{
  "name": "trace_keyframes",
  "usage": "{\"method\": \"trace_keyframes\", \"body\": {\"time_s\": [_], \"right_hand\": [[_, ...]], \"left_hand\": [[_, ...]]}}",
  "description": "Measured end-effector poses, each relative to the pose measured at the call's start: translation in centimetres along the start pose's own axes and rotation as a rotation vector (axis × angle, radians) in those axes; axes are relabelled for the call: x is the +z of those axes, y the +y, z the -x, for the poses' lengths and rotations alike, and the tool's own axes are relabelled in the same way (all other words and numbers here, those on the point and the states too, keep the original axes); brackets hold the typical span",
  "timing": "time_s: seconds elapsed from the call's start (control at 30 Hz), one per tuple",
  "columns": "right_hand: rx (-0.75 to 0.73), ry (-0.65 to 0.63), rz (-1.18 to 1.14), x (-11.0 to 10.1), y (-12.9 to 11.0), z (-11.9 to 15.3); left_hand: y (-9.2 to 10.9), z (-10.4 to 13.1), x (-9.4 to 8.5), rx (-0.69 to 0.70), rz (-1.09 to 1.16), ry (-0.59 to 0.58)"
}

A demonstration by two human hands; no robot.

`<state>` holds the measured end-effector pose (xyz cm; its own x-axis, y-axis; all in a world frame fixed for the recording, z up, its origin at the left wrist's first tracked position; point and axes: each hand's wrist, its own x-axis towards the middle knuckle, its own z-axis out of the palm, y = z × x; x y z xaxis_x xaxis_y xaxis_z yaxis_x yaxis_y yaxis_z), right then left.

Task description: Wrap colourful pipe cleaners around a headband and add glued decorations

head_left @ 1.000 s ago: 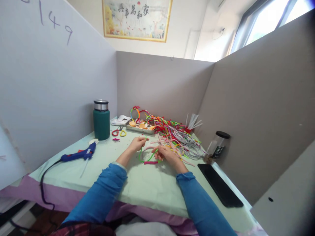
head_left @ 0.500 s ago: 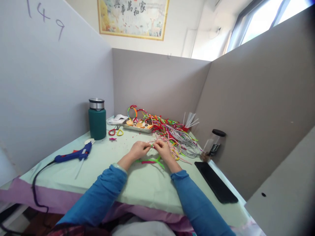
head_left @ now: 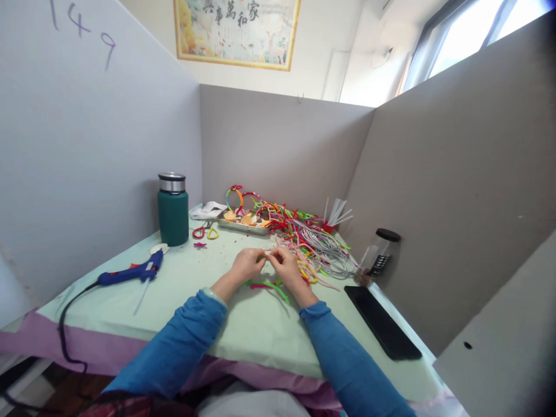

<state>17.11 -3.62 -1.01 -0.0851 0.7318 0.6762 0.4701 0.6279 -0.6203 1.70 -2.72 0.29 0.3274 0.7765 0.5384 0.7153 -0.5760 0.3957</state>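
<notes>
My left hand (head_left: 248,264) and my right hand (head_left: 284,267) meet at the fingertips above the middle of the table. Both are closed in a pinch. A speck of green shows at the left fingertips, and the fingers hide most of what they hold, which looks like a pipe cleaner. Just below the hands, a curved green pipe cleaner (head_left: 278,289) and a short pink-red piece (head_left: 259,285) show. Whether these join the piece in my fingers, I cannot tell.
A heap of coloured pipe cleaners (head_left: 313,237) lies behind my right hand, beside a metal tray (head_left: 245,227). Scissors (head_left: 205,233), a green flask (head_left: 172,211) and a blue glue gun (head_left: 132,273) are to the left. A black phone (head_left: 382,324) and a clear jar (head_left: 377,258) stand right.
My fingertips have drawn closer together and cover more of the green bit between them. The green pipe cleaner below has shifted and now shows as a single curve.
</notes>
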Motion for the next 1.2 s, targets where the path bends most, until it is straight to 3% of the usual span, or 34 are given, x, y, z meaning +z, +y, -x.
{"method": "trace_keyframes", "body": {"time_s": [0.13,0.33,0.43,0.57,0.7,0.77,0.93,1.07,1.2], "right_hand": [[-0.105,-0.002,0.128,0.2,-0.3,0.4],[0.138,-0.012,0.032,0.8,0.8,0.2],[0.159,0.0,0.06,0.6,0.7,0.1],[-0.008,0.045,0.317,-0.3,-0.3,0.2],[-0.13,0.052,0.414,-0.8,-1.0,0.3],[-0.108,0.055,0.354,-0.8,-0.8,0.3],[0.064,0.005,0.059,-0.5,0.5,0.0],[0.169,-0.003,-0.087,-0.2,1.1,-0.2],[0.183,0.006,-0.138,0.0,1.0,-0.2]], "left_hand": [[-0.6,-0.4,0.4,-0.138,0.156,0.026],[-1.8,-1.2,1.2,-0.252,0.556,0.008],[-2.0,-1.3,1.6,-0.277,0.71,-0.046],[-1.6,-1.2,1.4,-0.299,0.691,-0.097],[-0.9,-1.0,0.3,-0.348,0.794,-0.285],[-0.7,-0.9,-0.2,-0.37,0.819,-0.286],[-0.7,-1.1,0.2,-0.328,0.741,-0.14],[-1.1,-1.1,0.8,-0.258,0.642,-0.152],[-1.1,-0.9,0.8,-0.168,0.517,-0.153]]}}
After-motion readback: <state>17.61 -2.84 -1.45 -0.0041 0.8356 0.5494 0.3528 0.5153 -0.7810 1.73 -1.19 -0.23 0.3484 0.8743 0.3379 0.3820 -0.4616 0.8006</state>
